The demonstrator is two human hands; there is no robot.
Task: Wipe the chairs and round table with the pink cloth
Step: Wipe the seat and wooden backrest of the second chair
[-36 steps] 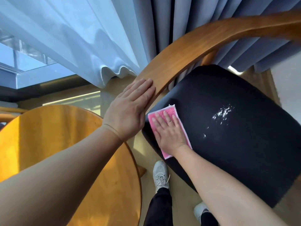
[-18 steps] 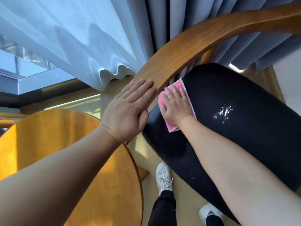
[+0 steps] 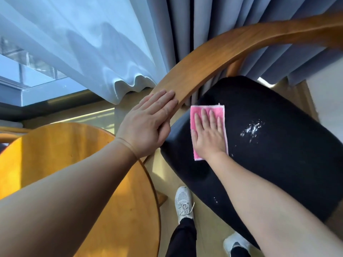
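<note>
Black chair seat (image 3: 278, 164) with pink cloth (image 3: 196, 110) flat on it (white specks (image 3: 252, 128) beside)

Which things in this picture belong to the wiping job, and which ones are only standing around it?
Belong to the job:
- pink cloth, pressed flat by the right hand
- black chair seat, with white specks
- wooden chair rail, with the left hand resting on it
- round table

Only standing around:
- sheer white curtain
- grey curtain
- white shoe

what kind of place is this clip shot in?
Likely a window-side sitting corner, home or hotel room; can't tell which. Cues: sheer curtain and grey drapes by a window, a round wooden table, a wooden chair with a black seat.
</note>
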